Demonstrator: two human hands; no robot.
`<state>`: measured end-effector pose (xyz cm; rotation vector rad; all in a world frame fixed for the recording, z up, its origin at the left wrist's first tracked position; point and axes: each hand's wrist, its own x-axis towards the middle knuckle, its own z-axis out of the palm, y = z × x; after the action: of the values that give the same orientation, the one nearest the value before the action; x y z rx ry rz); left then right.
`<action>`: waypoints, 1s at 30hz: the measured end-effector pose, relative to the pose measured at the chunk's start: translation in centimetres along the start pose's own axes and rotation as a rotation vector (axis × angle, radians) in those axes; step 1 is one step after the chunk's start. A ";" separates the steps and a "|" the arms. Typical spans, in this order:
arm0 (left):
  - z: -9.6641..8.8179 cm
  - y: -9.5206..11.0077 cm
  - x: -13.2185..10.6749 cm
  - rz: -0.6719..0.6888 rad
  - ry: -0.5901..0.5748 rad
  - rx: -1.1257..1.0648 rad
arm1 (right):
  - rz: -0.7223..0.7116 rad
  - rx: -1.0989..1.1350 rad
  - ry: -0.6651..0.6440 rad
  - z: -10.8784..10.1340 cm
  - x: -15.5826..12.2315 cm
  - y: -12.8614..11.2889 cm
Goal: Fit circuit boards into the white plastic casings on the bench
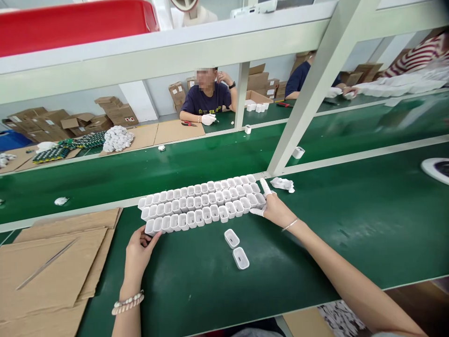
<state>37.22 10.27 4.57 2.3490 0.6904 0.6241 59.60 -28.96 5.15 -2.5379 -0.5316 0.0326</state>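
Three long rows of small white plastic housings (pixel 191 218) stand side by side on the green table, open ends up, with a dark slot visible inside many. My left hand (pixel 139 245) grips the left end of the front row, thumb at the near side and fingers curled behind. At the other end, my right hand (pixel 275 208) spans the end housings between thumb and forefinger, both wearing white finger covers. In front of the rows lie two separate housings, one (pixel 231 238) just beyond the other (pixel 241 258).
Flat cardboard (pixel 59 262) with a thin metal strip (pixel 47 264) covers the table's left. A crumpled white piece (pixel 282 184) lies by a slanted post (pixel 308 93). Beyond runs a green conveyor (pixel 196 161) carrying scattered white parts. Co-workers sit across it; a red bin (pixel 77 25) sits overhead.
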 end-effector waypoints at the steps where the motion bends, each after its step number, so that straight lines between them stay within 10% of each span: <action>1: 0.0 0.1 0.0 -0.004 0.006 0.005 | 0.004 0.000 -0.003 0.0 0.0 0.0; 10: 0.1 0.5 -0.1 -0.053 0.019 0.027 | -0.108 0.134 0.129 -2.9 -2.1 -2.9; 18: 0.2 0.4 -0.1 -0.059 0.020 0.021 | -0.539 0.675 -0.506 1.2 -3.6 -5.8; 30: 0.4 0.3 -0.3 -0.023 0.049 -0.030 | -0.580 0.892 -0.567 4.0 -3.1 -5.7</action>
<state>37.36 9.74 4.35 2.3023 0.7241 0.6798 54.14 -23.63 4.41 -1.4212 -1.1430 0.6337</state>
